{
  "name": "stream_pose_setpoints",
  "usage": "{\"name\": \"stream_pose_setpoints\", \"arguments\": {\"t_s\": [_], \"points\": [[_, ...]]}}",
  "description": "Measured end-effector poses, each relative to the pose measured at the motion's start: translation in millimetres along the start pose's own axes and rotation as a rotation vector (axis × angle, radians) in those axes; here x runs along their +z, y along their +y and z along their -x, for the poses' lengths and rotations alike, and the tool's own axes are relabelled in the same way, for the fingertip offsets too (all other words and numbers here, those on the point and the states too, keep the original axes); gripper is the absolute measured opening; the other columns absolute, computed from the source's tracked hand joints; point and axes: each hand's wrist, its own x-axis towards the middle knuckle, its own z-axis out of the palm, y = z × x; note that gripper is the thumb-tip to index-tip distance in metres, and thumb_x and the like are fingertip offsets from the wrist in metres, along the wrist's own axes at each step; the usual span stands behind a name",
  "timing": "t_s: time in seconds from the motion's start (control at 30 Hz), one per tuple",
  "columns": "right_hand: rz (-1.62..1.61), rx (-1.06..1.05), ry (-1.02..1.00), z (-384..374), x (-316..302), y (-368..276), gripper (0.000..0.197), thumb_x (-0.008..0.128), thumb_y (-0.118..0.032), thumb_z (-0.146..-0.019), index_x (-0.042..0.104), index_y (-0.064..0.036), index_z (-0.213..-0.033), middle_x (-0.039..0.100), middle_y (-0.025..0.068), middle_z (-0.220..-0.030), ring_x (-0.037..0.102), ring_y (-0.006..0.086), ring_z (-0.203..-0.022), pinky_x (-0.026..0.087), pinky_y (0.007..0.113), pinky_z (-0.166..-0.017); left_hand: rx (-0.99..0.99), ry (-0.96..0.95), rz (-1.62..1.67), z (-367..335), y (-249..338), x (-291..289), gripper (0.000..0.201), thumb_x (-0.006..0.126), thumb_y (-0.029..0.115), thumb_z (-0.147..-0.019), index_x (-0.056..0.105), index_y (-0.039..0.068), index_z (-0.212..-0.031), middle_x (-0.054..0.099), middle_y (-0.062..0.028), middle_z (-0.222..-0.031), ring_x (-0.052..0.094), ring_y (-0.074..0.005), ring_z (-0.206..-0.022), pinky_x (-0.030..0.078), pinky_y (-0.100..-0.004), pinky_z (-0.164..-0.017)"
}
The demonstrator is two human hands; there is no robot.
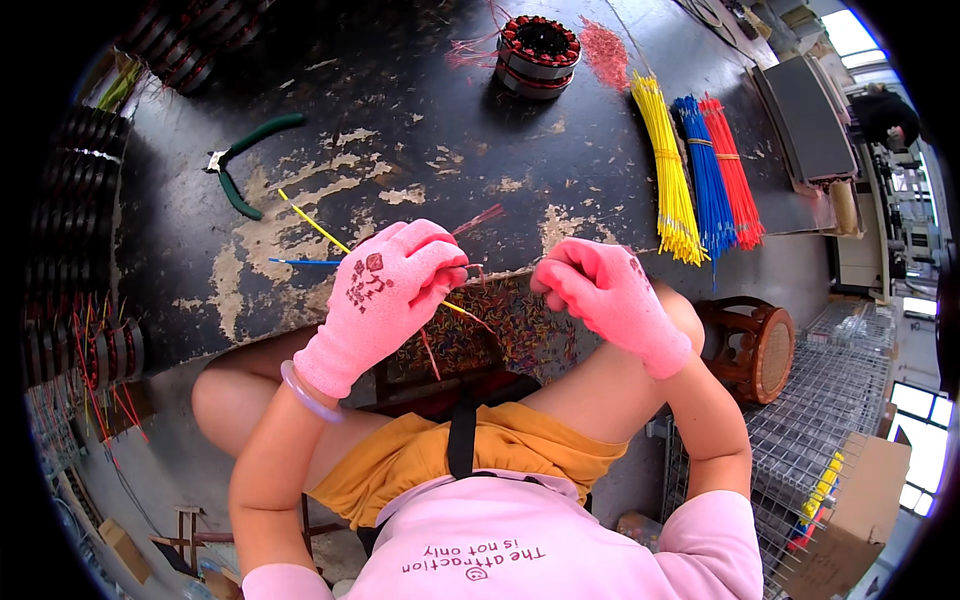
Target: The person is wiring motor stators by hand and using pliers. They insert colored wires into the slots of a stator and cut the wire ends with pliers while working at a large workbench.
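Observation:
My left hand [375, 290], in a pink glove, is closed over the table's near edge. It grips a yellow wire [312, 221], whose other end shows below the fingers with a bare tip. A blue wire [302, 263] and thin reddish copper strands [480, 220] also run out of this hand. Just to the right, my right hand [605, 300], gloved in pink too, has its fingers curled together in a pinch. Whatever may be between those fingertips is hidden. A short strand end stands in the gap between both hands.
Green-handled cutters [264, 130] lie at left on the worn black table [400, 110]. A wound motor stator [537, 65] stands at the back beside red clippings [604, 55]. Yellow [667, 175], blue [704, 175] and red [734, 170] wire bundles lie at right. More stators [100, 355] are stacked at left.

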Motion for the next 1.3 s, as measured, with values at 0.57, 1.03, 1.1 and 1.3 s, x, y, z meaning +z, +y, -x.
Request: {"name": "stream_pose_setpoints", "arguments": {"t_s": [0.57, 1.03, 1.1, 1.3], "points": [[-0.061, -0.272, 0.091, -37, 40, 16, 0.021, 0.072, -0.031, -0.091, 0.068, -0.0098, -0.091, 0.068, 0.0033, -0.079, 0.063, 0.0216, -0.067, 0.049, 0.033, -0.061, 0.026, -0.013, -0.035, -3, -1, 0, 0.016, 0.072, 0.003, -0.081, 0.068, 0.006, -0.096, 0.068, -0.0086, -0.099, 0.066, -0.0303, -0.088, 0.054, -0.0386, -0.075], [0.319, -0.634, 0.416, -30, 30, 25, 0.022, 0.077, -0.025, -0.088, 0.070, -0.0053, -0.092, 0.068, 0.0085, -0.085, 0.069, 0.0254, -0.080, 0.054, 0.037, -0.069, -0.012, -0.007, -0.085, -1, 1, 1, 0.015, 0.071, 0.004, -0.083, 0.068, 0.005, -0.098, 0.068, -0.0089, -0.101, 0.066, -0.0307, -0.092, 0.054, -0.0385, -0.079], [0.075, -0.515, 0.181, -41, 45, 11, 0.032, 0.080, -0.025, -0.088, 0.070, 0.0018, -0.103, 0.069, 0.0102, -0.085, 0.067, 0.0156, -0.077, 0.053, 0.029, -0.069, -0.030, -0.029, -0.096, 0, 5, -5, 0.016, 0.070, 0.003, -0.085, 0.069, 0.005, -0.101, 0.068, -0.0096, -0.106, 0.066, -0.0315, -0.096, 0.054, -0.0393, -0.083], [-0.146, -0.242, -0.127, -55, 34, 2, 0.026, 0.074, -0.026, -0.095, 0.066, -0.0019, -0.089, 0.065, -0.0003, -0.077, 0.055, 0.0062, -0.069, 0.046, 0.027, -0.060, -0.026, 0.069, -0.272, 9, 14, -41, 0.026, 0.067, 0.007, -0.089, 0.067, 0.007, -0.116, 0.066, -0.0092, -0.125, 0.064, -0.0321, -0.115, 0.051, -0.0442, -0.098]]}}
